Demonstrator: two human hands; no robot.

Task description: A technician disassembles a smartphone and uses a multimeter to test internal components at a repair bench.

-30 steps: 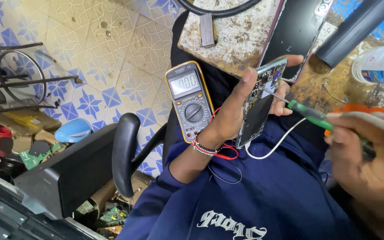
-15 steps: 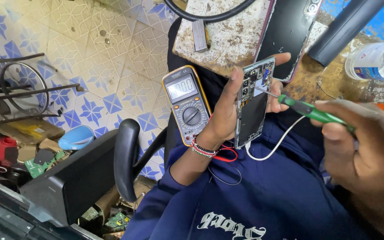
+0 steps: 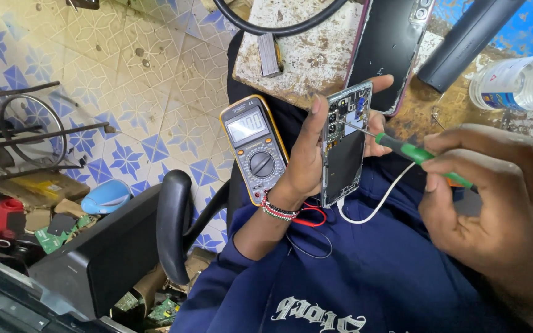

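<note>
Left hand [image 3: 306, 163] clamps the opened phone [image 3: 345, 145] upright, internals facing the worker. Right hand [image 3: 485, 197] pinches a green screwdriver [image 3: 417, 154], tip on the board, multimeter [image 3: 254, 148] readable alongside.

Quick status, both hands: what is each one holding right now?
Left hand: closed around the opened phone, held upright.
Right hand: closed on the green screwdriver, tip at the phone's upper part.

Bright, even daylight; soft shadows; mostly sharp, with the near right hand [image 3: 495, 203] slightly blurred.
</note>
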